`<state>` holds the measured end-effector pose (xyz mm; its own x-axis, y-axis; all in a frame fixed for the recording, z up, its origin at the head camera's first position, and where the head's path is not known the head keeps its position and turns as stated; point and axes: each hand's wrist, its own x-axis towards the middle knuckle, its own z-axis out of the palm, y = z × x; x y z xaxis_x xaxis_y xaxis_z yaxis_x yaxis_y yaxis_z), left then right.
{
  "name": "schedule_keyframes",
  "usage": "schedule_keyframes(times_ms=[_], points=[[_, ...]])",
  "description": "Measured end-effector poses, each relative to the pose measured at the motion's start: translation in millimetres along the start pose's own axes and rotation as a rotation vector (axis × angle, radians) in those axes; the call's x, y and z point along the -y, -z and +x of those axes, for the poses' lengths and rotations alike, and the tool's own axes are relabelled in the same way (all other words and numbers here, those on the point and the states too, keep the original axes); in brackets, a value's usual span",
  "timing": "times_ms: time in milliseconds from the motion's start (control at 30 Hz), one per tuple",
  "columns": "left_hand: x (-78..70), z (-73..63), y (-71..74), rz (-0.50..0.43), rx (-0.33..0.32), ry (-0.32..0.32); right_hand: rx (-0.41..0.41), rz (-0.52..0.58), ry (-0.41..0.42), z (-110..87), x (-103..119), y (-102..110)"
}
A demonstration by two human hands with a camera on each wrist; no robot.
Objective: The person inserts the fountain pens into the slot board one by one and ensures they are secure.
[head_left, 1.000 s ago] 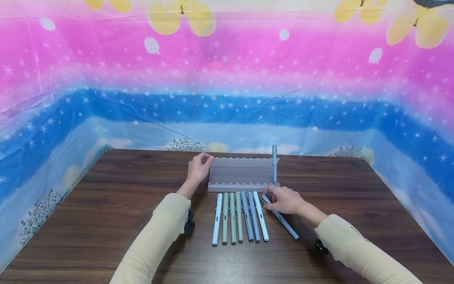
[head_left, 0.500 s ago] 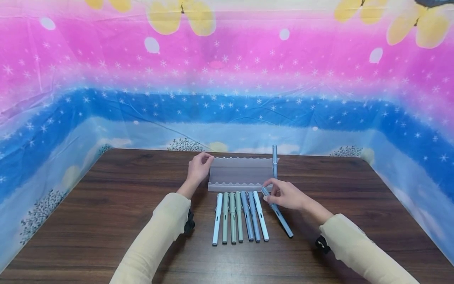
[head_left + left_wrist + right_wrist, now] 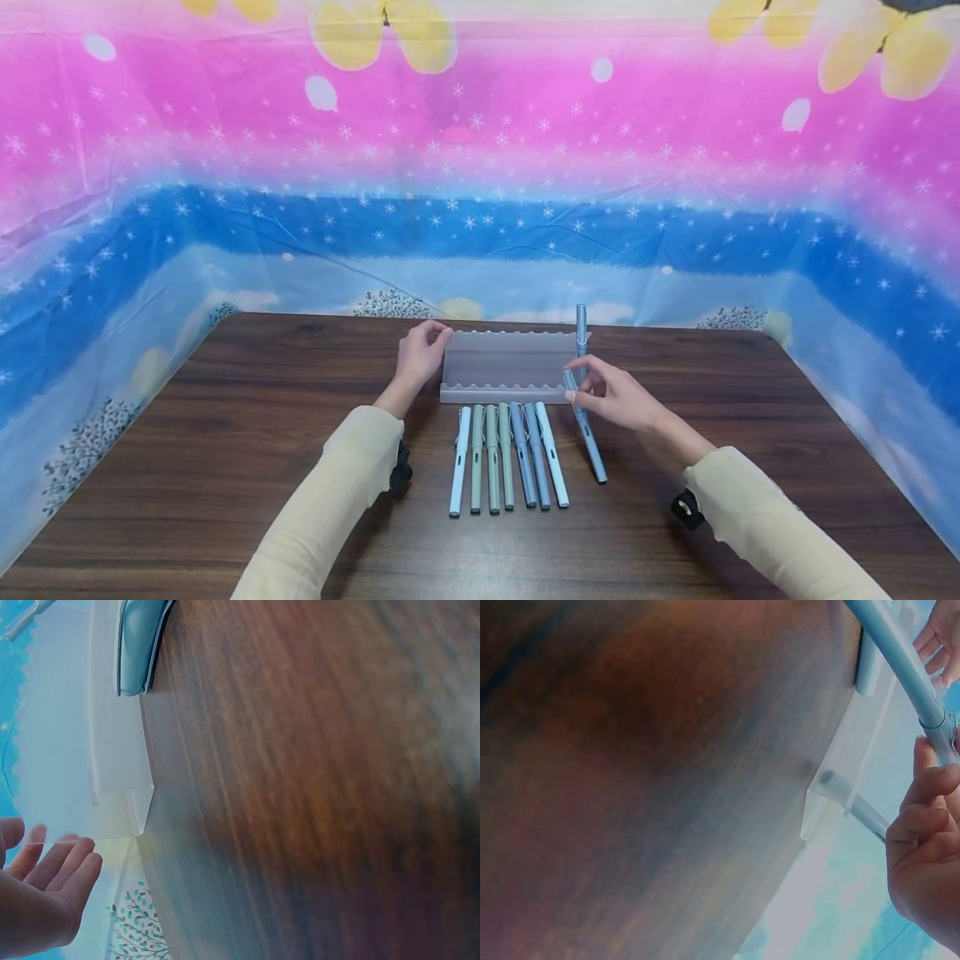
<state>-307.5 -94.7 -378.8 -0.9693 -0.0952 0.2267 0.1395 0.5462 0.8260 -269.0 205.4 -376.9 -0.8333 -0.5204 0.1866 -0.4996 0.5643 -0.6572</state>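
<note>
A translucent pen rack (image 3: 510,360) with scalloped edges stands towards the back of the table. At its left edge, my left hand (image 3: 422,354) pinches the panel, the thumb on one side and fingers on the other in the left wrist view. My right hand (image 3: 618,396) holds a blue-grey fountain pen (image 3: 591,446) by its capped end, between thumb and fingers. This pen slants, cap end up, in front of the rack's right end. Another blue-grey pen (image 3: 581,325) stands in the rack's rightmost notch, its lower part hidden behind the right hand.
Several capped pens lie in a row before the rack: a white pen (image 3: 459,462) at the left, green pens (image 3: 492,462), blue-grey pens (image 3: 522,458) and a white pen (image 3: 552,458) at the right. The wooden table (image 3: 262,433) meets a patterned cloth (image 3: 480,225) behind.
My right hand has raised the pen's cap end off the table and carried it towards the rack's right end, the pen becoming steeper. My left hand stays at the rack's edge.
</note>
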Motion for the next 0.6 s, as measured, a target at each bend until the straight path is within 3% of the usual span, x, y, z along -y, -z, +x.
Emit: schedule_keyframes(times_ms=[333, 600], points=[[0.1, 0.0, 0.1, -0.001, -0.001, 0.002, -0.047, 0.081, -0.023, 3.5, -1, 6], [-0.1, 0.3, 0.1, 0.007, -0.003, 0.002, -0.099, 0.071, -0.044, 9.4, -5, 11]])
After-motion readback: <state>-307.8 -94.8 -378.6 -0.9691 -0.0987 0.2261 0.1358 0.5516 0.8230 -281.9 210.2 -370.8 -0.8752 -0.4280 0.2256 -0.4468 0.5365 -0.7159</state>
